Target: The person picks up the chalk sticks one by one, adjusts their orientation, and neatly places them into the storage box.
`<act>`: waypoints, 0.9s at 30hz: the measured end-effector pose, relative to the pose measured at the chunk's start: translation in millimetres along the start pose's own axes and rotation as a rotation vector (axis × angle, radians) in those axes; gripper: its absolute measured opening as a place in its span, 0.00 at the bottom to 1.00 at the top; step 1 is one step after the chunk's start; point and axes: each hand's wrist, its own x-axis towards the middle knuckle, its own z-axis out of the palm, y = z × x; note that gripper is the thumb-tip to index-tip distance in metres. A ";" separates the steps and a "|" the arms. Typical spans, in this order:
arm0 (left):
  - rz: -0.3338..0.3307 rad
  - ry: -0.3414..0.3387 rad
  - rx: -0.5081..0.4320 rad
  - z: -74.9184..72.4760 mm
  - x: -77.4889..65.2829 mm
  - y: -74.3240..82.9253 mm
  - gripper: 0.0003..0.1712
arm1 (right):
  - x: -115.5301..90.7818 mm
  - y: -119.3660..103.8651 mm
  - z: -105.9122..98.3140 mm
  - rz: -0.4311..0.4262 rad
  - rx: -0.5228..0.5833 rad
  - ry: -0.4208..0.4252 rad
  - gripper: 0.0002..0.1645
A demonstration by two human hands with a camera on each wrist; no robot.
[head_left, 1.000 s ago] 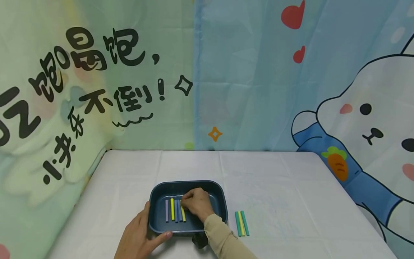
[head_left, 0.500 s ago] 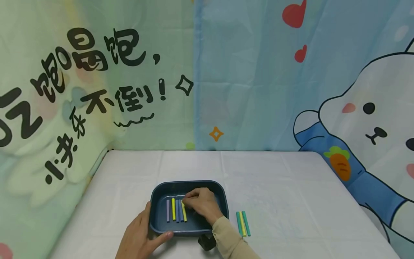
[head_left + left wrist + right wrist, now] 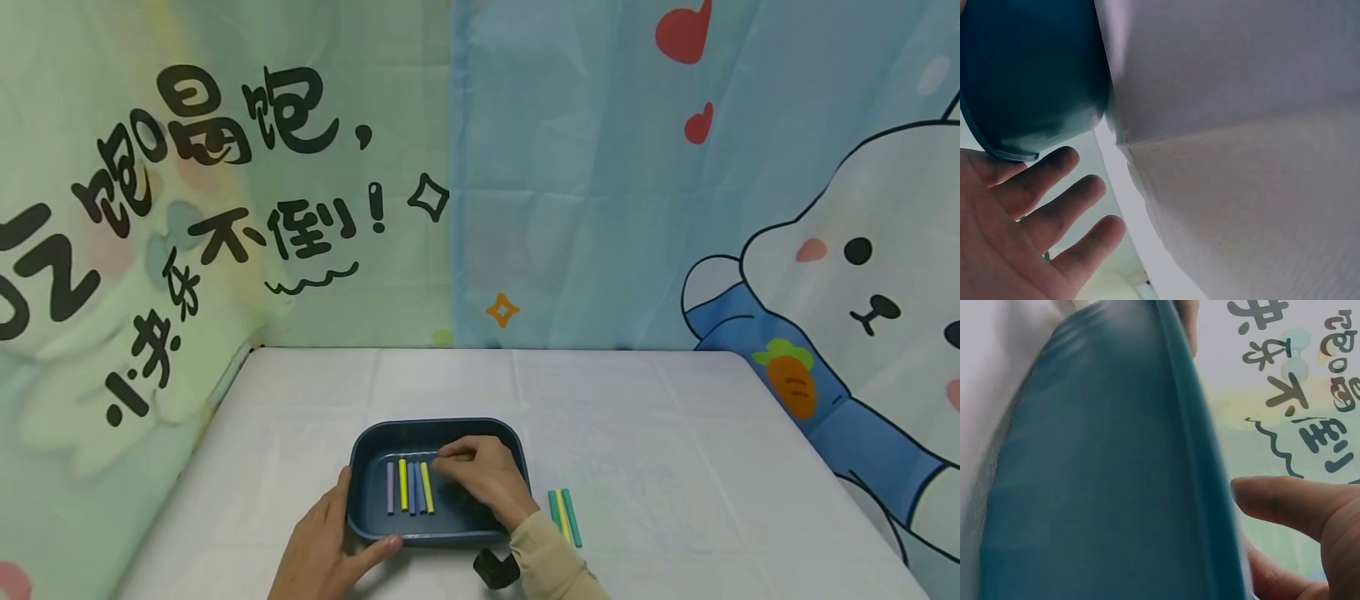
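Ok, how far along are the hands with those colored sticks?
Already lying in the dark blue tray: one purple stick, two blue sticks, two yellow sticks. Now the left hand touches the tray, and the right hand is beside the tray's rightmost yellow stick; I can't tell whether they touch. Probably left: two green sticks and another yellow stick on the white tablecloth.

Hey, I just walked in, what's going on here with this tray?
A person is handling small coloured sticks that look like chalk. The left hand rests against the left side of a dark blue tray, its thumb at the near rim. Five sticks, purple, blue and yellow, lie side by side in it. The right hand is over the tray, just right of that row, with nothing visible in it. Three more sticks, two green and one yellow, lie outside, on the right.
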 end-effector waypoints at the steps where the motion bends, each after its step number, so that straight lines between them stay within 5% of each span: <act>1: 0.001 -0.001 -0.002 0.0 0.0 0.0 0.75 | -1.0 0.2 -1.7 0.000 0.005 -0.002 0.15; 27: 0.000 0.003 0.019 -1.3 0.1 0.8 0.75 | -18.1 5.0 -39.8 0.028 0.122 0.062 0.19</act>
